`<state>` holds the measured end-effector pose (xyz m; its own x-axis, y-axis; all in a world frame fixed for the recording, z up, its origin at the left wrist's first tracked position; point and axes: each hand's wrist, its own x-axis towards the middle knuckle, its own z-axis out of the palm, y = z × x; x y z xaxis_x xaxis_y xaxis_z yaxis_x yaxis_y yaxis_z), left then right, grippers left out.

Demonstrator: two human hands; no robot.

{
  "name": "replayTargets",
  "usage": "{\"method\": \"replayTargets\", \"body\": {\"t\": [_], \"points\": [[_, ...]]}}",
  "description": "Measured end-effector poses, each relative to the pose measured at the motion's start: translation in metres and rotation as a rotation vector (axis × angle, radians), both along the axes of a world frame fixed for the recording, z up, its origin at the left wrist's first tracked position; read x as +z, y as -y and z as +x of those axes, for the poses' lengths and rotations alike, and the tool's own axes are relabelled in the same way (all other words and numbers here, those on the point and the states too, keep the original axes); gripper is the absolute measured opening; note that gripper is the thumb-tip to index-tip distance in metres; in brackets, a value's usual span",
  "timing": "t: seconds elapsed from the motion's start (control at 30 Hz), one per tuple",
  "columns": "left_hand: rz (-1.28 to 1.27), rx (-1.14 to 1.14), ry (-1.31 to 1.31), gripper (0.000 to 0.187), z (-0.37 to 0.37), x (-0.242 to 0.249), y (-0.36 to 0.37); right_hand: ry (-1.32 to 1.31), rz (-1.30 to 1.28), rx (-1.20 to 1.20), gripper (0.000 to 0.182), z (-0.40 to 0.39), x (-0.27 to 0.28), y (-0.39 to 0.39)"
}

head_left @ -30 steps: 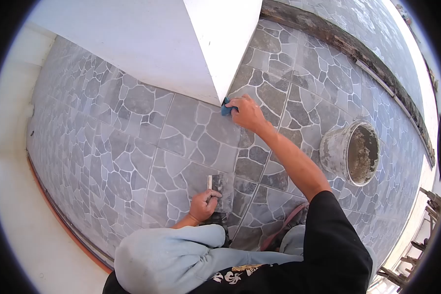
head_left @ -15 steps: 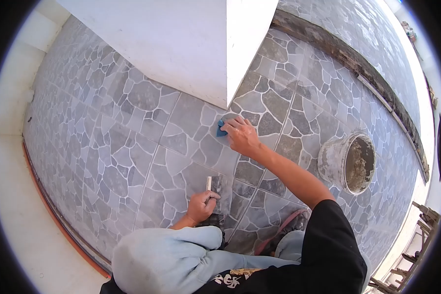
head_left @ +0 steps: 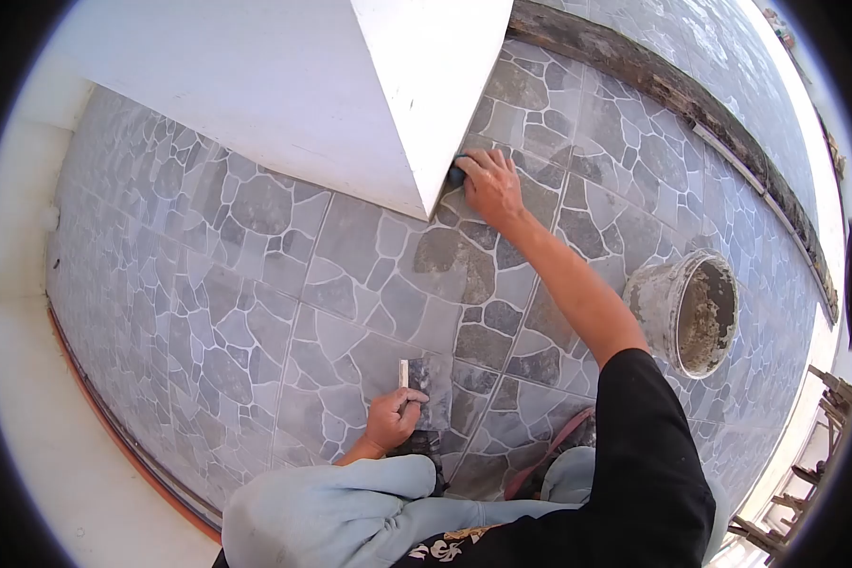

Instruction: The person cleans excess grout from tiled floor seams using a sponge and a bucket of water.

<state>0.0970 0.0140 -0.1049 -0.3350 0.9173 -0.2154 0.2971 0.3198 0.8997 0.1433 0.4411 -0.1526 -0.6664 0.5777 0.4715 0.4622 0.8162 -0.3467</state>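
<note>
My right hand (head_left: 492,187) is stretched forward, its fingers closed over a small blue sponge (head_left: 456,172). The sponge is pressed to the floor tiles close to the base of the white pillar (head_left: 398,142), and my fingers cover part of it. Nearer my knees, my left hand (head_left: 393,419) grips a flat trowel (head_left: 433,379) with a pale strip along one edge and a grey blade. Under both hands lies a stone-pattern tile floor (head_left: 350,256) with pale joints. A darker, damp-looking patch shows just in front of the pillar corner.
A mortar-smeared bucket (head_left: 661,303) stands to the right, its inside coated grey. A long dark wooden beam (head_left: 653,80) lies across the floor at the far right. An orange strip (head_left: 123,431) follows the left wall, and wooden pieces (head_left: 805,473) are at lower right.
My right hand has moved the blue sponge forward and slightly right, from in front of the pillar corner to along its right side. My left hand still holds the trowel.
</note>
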Motion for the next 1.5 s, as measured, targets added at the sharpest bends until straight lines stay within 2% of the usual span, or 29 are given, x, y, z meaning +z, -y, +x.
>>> {"method": "replayTargets", "body": {"t": [0.07,0.13,0.23,0.3,0.4,0.47,0.53,0.63,0.7,0.8,0.87,0.93,1.03,1.13,1.17,1.23,1.27,1.33,1.4,1.5], "points": [[-0.053,-0.018,0.021,0.015,0.001,0.003,0.003,0.034,0.023,-0.139,0.035,-0.01,-0.006,-0.06],[0.072,0.0,-0.025,0.016,0.003,-0.002,0.0,0.069,0.034,-0.357,0.036,-0.021,-0.003,-0.1],[0.034,0.008,-0.011,0.016,0.003,-0.004,0.004,0.09,-0.005,-0.373,0.034,-0.031,-0.002,-0.098],[0.04,0.014,-0.01,0.016,0.003,-0.002,0.004,0.047,-0.038,-0.303,0.032,-0.026,0.0,-0.061],[0.022,0.026,-0.001,0.015,0.003,-0.001,0.006,0.029,-0.035,-0.115,0.031,-0.006,-0.003,0.04],[0.056,0.025,-0.002,0.014,0.003,0.001,0.002,0.084,-0.173,0.054,0.031,0.011,0.015,0.104],[0.089,0.034,-0.011,0.015,0.003,0.003,-0.001,0.049,-0.303,0.314,0.032,0.022,0.026,0.133],[0.09,0.003,-0.021,0.015,0.002,-0.004,0.007,-0.118,-0.273,0.308,0.041,-0.006,0.064,0.172],[0.089,-0.034,-0.034,0.016,0.003,-0.007,0.004,-0.132,-0.217,0.238,0.043,-0.055,0.072,0.178],[0.102,-0.067,-0.044,0.014,0.003,-0.006,0.002,-0.032,-0.061,0.167,0.042,-0.141,0.054,0.168],[0.038,0.0,0.043,0.014,0.002,-0.012,0.009,0.019,-0.045,0.117,0.043,-0.172,0.042,0.159],[0.028,-0.007,0.047,0.014,0.003,-0.008,0.007,0.461,-0.046,0.157,0.045,-0.178,0.045,0.155],[0.045,0.013,0.038,0.014,0.001,-0.008,0.005,0.582,0.009,0.2,0.045,-0.128,0.037,0.15],[0.067,0.016,0.008,0.014,-0.001,-0.002,0.004,0.368,0.252,0.252,0.039,-0.027,0.025,0.136],[0.081,-0.004,0.002,0.013,0.0,0.0,0.005,0.377,0.095,0.287,0.038,0.005,0.037,0.13],[0.09,0.002,0.006,0.013,-0.001,0.0,0.007,0.383,-0.032,0.22,0.04,0.058,0.045,0.113],[0.095,-0.014,0.007,0.013,-0.001,-0.002,0.005,0.393,-0.016,0.232,0.04,0.061,0.046,0.107],[0.089,0.002,0.037,0.012,0.0,0.003,0.005,0.154,-0.067,-0.175,0.046,0.071,0.039,0.104],[0.091,0.012,0.054,0.012,0.001,0.002,0.001,0.089,-0.11,-0.16,0.051,0.041,0.024,0.132],[0.04,-0.053,0.009,0.013,-0.002,0.001,0.0,0.15,-0.173,0.499,0.048,0.016,0.029,0.176]]}}
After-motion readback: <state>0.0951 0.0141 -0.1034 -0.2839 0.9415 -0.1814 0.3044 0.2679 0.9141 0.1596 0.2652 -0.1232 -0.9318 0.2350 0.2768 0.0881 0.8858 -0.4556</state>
